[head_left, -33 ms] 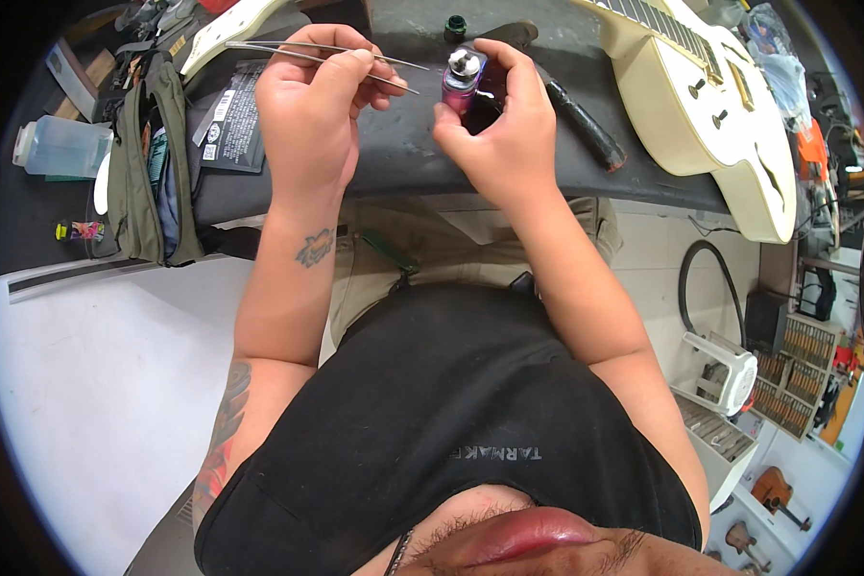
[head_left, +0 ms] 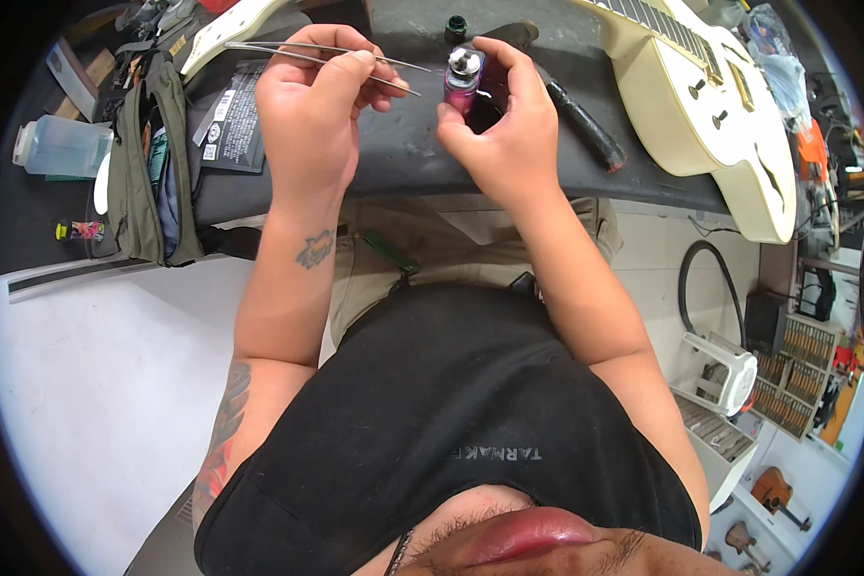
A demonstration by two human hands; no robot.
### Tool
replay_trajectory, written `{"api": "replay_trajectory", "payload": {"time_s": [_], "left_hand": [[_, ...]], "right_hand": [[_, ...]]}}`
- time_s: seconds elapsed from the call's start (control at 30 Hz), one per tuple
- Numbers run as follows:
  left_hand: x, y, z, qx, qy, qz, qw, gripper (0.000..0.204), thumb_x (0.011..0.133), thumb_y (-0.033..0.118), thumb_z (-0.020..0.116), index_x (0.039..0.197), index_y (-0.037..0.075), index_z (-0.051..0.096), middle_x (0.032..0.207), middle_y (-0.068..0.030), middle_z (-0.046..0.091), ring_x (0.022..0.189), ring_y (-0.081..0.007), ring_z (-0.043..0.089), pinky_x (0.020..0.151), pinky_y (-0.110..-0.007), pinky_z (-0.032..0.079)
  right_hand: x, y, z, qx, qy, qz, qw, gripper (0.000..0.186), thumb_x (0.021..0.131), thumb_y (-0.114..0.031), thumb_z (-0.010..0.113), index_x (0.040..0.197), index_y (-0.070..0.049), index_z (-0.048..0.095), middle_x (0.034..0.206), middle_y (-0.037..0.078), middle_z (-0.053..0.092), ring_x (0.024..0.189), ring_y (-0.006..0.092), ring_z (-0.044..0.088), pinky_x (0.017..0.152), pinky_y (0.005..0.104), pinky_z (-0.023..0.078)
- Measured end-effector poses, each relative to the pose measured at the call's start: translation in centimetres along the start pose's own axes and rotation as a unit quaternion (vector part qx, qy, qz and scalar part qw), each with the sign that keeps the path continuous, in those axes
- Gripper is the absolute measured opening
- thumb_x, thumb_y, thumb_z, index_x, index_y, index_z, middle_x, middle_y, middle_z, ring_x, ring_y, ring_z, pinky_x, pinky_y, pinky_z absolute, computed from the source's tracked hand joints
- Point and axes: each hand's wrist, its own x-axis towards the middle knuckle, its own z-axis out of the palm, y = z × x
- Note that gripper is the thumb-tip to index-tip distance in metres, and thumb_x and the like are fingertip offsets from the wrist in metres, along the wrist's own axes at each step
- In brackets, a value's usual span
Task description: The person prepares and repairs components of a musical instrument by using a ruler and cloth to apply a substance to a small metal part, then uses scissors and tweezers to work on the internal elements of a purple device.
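Note:
My left hand (head_left: 315,106) is closed around long metal tweezers (head_left: 288,46). The tips point right and sit slightly apart, with nothing visible between them. Just to the right, my right hand (head_left: 511,125) grips a small purple vape (head_left: 459,98) upright between thumb and fingers. On top of it is a round metal deck with white cotton (head_left: 465,63) showing in it. The tweezer tips are a short gap left of the vape, not touching it. My fingers and palm hide part of its body.
A cream electric guitar body (head_left: 658,110) lies at the right of the dark bench (head_left: 403,173). Near my right hand are a black tube (head_left: 586,125) and a small dark green round piece (head_left: 456,27). An olive bag (head_left: 130,182), black pouch (head_left: 235,130) and clear bottle (head_left: 67,146) sit left.
My right hand and the vape have shifted very slightly to the right, the vape turning a little. The left hand and tweezers are nearly still.

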Motion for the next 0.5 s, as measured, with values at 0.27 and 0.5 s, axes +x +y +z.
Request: {"api": "replay_trajectory", "payload": {"time_s": [0.27, 0.5], "left_hand": [[-0.5, -0.8, 2.4, 0.048, -0.027, 0.027, 0.998, 0.010, 0.104, 0.002, 0.070, 0.112, -0.004, 0.071, 0.092, -0.0131, 0.079, 0.081, -0.0168, 0.077, 0.072, -0.030, 0.062], [-0.1, -1.6, 2.2, 0.074, -0.039, 0.043, 0.996, 0.013, 0.107, 0.002, 0.069, 0.119, -0.003, 0.071, 0.101, -0.0133, 0.080, 0.087, -0.0239, 0.082, 0.074, -0.033, 0.061]], "right_hand": [[0.3, 0.6, -0.1, 0.100, -0.009, 0.001, 0.995, 0.063, 0.080, -0.011, 0.084, 0.140, -0.003, 0.069, 0.121, 0.016, 0.075, 0.109, 0.0319, 0.076, 0.097, 0.0425, 0.060], [0.3, 0.5, 0.1, 0.114, -0.006, -0.001, 0.993, 0.062, 0.080, -0.009, 0.083, 0.140, -0.002, 0.069, 0.121, 0.016, 0.075, 0.110, 0.0329, 0.076, 0.097, 0.0425, 0.061]]}}
